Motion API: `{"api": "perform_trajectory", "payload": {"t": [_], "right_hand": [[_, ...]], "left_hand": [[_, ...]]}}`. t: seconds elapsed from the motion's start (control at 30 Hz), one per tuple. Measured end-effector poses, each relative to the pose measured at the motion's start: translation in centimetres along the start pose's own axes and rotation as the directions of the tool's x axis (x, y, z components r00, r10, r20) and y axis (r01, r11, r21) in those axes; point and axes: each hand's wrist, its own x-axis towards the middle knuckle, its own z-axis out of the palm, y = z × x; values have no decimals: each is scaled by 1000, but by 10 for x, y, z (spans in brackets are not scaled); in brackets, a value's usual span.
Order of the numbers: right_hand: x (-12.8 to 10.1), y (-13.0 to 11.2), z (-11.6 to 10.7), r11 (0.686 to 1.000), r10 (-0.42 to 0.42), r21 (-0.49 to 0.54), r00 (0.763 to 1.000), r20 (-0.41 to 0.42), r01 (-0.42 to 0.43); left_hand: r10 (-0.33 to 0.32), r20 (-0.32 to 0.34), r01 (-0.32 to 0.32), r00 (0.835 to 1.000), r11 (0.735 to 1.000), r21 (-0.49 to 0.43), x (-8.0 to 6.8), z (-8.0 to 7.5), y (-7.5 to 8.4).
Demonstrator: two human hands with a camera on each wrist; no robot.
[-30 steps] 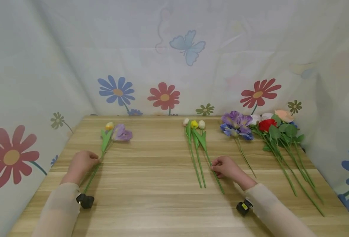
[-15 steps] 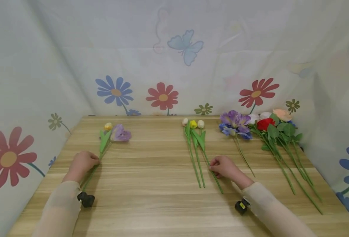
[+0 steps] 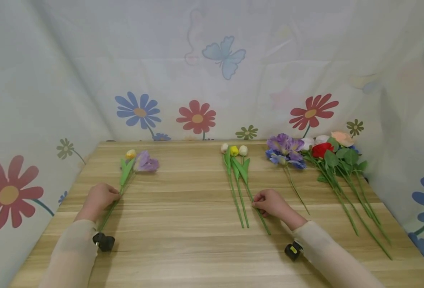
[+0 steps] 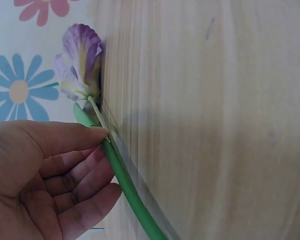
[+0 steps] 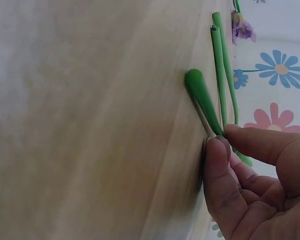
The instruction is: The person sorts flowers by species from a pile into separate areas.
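On the table's left side, my left hand [image 3: 102, 198] pinches the green stem [image 4: 127, 187] of a yellow-orange tulip [image 3: 131, 154] between thumb and fingers. Against that tulip lies a purple flower [image 3: 146, 161], its thin stem running beside the thick one. Toward the right, my right hand [image 3: 271, 202] holds the lower stem [image 5: 202, 95] of a white tulip [image 3: 243, 151] with thumb and fingertips. Its neighbours are a yellow tulip [image 3: 234, 151] and a pale pink tulip [image 3: 224, 148], their stems side by side. The white tulip's stem end angles away from theirs.
Right of the tulips lie a purple-and-blue flower [image 3: 285, 148] and a pile of roses, including a red rose [image 3: 322, 150] and a peach rose [image 3: 343, 138]. A flower-printed curtain [image 3: 154, 72] borders the wooden table [image 3: 183, 256] at the back and sides.
The head view has shifted very slightly. Both hands stay at the same stems, and the flowers lie as before.
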Motion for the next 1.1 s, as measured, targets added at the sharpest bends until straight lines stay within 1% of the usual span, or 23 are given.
{"api": "perform_trajectory", "payload": {"t": [0.17, 0.33, 0.53, 0.67, 0.77, 0.87, 1.0, 1.1], "right_hand": [[0, -1, 1, 999, 5, 34, 1000, 22, -6], [0, -2, 3, 998, -10, 67, 998, 63, 5], [-1, -7, 5, 997, -37, 71, 996, 84, 31], [-1, -8, 4, 998, -38, 61, 996, 85, 33], [-1, -8, 2, 998, -26, 56, 996, 87, 21], [-1, -9, -4, 999, -30, 30, 997, 77, 28], [-4, -17, -15, 999, -47, 16, 998, 44, 46], [-5, -28, -22, 998, -58, 38, 998, 22, 58]], "left_hand": [[8, 20, -8, 1000, 1000, -23, -3, -5, 3], [8, 29, -8, 1000, 1000, -14, -2, -9, 0], [21, -8, -21, 1000, 1000, -8, -4, -13, -2], [17, -27, -18, 999, 1000, -9, -7, -18, 1], [21, -32, -22, 999, 1000, -22, -12, -21, 6], [39, -34, -40, 999, 999, -36, -17, -24, 15], [70, -38, -73, 997, 994, -79, -24, -25, 32], [85, -41, -90, 996, 988, -128, -30, -25, 47]]}}
